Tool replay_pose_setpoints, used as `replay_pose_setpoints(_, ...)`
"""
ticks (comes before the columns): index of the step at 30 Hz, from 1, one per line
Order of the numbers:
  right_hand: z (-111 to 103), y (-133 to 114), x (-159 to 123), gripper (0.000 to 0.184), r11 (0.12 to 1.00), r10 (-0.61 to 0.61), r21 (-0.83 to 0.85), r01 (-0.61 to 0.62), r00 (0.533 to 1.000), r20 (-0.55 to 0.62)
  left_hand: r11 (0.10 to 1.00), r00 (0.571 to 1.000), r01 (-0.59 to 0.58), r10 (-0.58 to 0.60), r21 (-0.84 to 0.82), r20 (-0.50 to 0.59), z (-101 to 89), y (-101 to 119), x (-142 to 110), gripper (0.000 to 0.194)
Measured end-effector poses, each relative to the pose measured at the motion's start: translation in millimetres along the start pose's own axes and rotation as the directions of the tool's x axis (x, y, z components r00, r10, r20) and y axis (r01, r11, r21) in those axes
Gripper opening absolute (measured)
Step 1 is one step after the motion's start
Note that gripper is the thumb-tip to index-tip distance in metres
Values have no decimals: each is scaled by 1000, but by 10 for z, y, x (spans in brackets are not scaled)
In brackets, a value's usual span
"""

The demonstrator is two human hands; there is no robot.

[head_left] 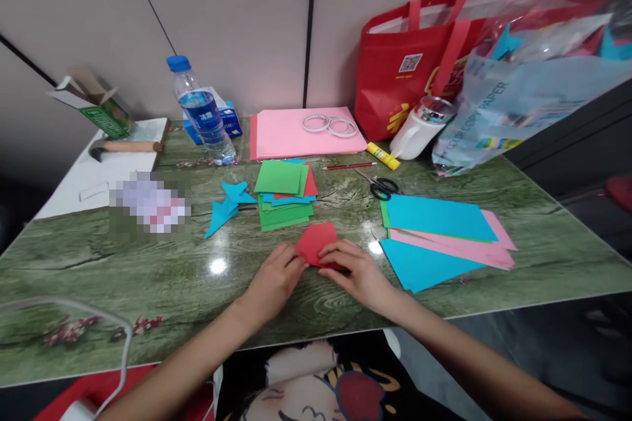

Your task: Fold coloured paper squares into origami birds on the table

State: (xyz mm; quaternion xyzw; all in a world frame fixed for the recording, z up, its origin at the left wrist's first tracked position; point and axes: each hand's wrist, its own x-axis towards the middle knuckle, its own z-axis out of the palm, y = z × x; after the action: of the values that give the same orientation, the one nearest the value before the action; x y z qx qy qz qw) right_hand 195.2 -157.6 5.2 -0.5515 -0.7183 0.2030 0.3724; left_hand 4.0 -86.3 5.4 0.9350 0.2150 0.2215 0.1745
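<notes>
A small piece of red paper (317, 241), folded with slanted corners, lies on the table near its front edge. At its lower left edge my left hand (276, 276) pinches the paper between thumb and fingers. My right hand (358, 273) rests on its right side, fingers bent over the paper and thumb at the lower edge. Just behind is a stack of green, red and blue paper squares (281, 177). Blue folded paper shapes (228, 205) lie to the left of that stack.
Black-handled scissors (382, 187), a pencil (349, 166) and a glue stick (384, 155) lie behind. Blue and pink paper strips (439, 218) are at right. Farther back stand a water bottle (205, 115), white mug (417, 131) and red bag (385, 72). A hammer (123, 147) lies left.
</notes>
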Motion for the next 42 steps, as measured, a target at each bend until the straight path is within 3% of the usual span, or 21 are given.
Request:
replay_pose_setpoints(4,-81,-4,79,13,991,106,86,-107,994,12,998,999,8,-11,-62,-53,-8,-1,14,16)
replay_pose_setpoints(9,-65,-75,138,17,989,138,-58,-135,989,51,997,998,52,-54,-59,-41,-4,-14,45,18)
replay_pose_setpoints(15,32,-51,132,17,967,228,-114,-228,974,-16,973,992,95,-110,-211,-62,-38,-86,88,9)
replay_pose_setpoints(25,-2,3,228,12,937,334,-125,-325,941,60,932,948,314,-317,-183,16,-103,-64,212,8)
replay_pose_setpoints(27,-8,5,245,11,934,343,-128,-333,937,69,957,962,269,-273,-110,-25,-68,-53,165,10)
replay_pose_setpoints(29,-12,10,256,11,932,348,-138,-335,933,87,989,985,143,-139,39,-98,-32,-26,64,16)
replay_pose_setpoints(32,-12,24,262,10,930,353,-146,-337,930,100,963,992,-102,116,247,-42,-10,45,-123,31)
replay_pose_setpoints(36,-9,41,255,10,933,345,-139,-331,934,92,929,989,-146,132,339,65,-40,140,-266,38)
replay_pose_setpoints(42,-20,19,264,10,926,365,-143,-349,925,108,899,983,-152,96,411,154,-60,203,-254,41)
